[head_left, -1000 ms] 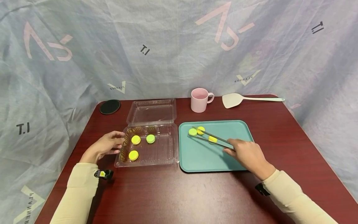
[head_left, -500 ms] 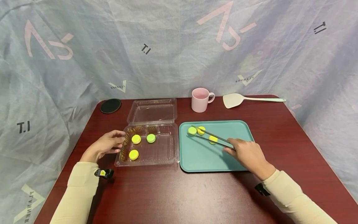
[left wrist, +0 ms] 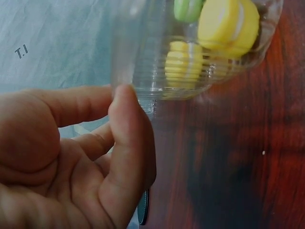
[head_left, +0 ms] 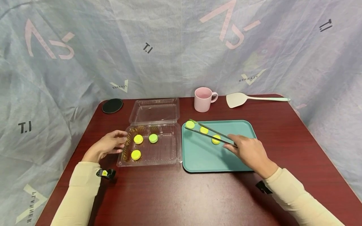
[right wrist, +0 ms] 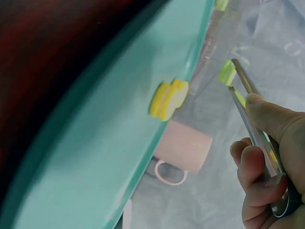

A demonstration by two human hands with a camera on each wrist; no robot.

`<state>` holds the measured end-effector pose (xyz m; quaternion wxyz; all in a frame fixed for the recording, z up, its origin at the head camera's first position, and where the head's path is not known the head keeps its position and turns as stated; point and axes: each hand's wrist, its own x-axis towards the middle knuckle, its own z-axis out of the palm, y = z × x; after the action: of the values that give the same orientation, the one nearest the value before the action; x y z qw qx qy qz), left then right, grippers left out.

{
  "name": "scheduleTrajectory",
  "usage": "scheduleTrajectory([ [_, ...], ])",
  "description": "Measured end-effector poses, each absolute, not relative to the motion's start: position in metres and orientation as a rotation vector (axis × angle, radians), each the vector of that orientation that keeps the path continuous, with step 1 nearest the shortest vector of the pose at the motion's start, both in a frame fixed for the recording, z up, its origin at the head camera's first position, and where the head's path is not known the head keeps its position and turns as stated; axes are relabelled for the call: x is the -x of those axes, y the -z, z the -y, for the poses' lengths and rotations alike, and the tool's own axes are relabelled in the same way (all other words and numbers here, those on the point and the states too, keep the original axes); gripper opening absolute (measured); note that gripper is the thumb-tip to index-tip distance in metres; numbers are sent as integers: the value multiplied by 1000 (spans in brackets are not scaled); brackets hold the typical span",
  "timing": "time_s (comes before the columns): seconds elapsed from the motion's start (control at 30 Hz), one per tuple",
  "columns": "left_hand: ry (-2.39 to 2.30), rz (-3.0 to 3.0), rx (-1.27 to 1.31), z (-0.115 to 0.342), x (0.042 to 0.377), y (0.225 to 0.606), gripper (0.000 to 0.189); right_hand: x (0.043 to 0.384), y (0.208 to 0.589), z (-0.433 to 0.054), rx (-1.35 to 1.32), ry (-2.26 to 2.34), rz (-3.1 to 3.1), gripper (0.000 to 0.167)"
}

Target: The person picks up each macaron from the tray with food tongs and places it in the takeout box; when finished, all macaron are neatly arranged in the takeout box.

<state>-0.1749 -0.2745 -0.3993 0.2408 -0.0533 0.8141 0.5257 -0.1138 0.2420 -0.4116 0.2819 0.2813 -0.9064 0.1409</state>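
Right hand: the right hand (head_left: 250,153) grips the metal tongs (head_left: 210,136), thumb on one side and fingers on the other, tips squeezed on a macaron.
Green macaron in the tongs: there's the green macaron (head_left: 190,125), seen by the head camera against the far left corner of the tray (head_left: 209,157); the right wrist view suggests it's up off the surface.
Left hand: over here the left hand (head_left: 108,145) pinches the left rim of the clear container (head_left: 165,147), thumb against finger.
Clear container: near the tabletop's left edge, its lid (head_left: 154,113) laid back toward the far edge; inside, two yellow macarons (head_left: 138,139) (head_left: 136,154) and a second green macaron (head_left: 153,138).
On the tray: two more, a near yellow macaron (head_left: 216,139) and a far yellow macaron (head_left: 204,130), toward the far edge, apart.
Handling: light, I'd judge, smooth-shelled, perhaps brittle if real, and apt to slip or spin from thin metal tips; I can't tell whether they're real.
Best hold: across the middle of the round, both tips level, only gentle pressure; the container looks thin and bendy, so the rim is a sensible place.
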Motion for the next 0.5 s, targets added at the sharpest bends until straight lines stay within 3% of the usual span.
scheduleTrajectory([
  [0.2, -1427, -2234, 144, 274, 176, 397, 48, 116, 403, -229, -808, -403, 2408, 52],
  [0.3, -1425, -2235, 147, 274, 175, 398, 47, 116, 401, -221, -850, -416, 2387, 60],
  [0.5, -1435, -2233, 143, 274, 173, 397, 48, 115, 399, -207, -916, -429, 2398, 33],
])
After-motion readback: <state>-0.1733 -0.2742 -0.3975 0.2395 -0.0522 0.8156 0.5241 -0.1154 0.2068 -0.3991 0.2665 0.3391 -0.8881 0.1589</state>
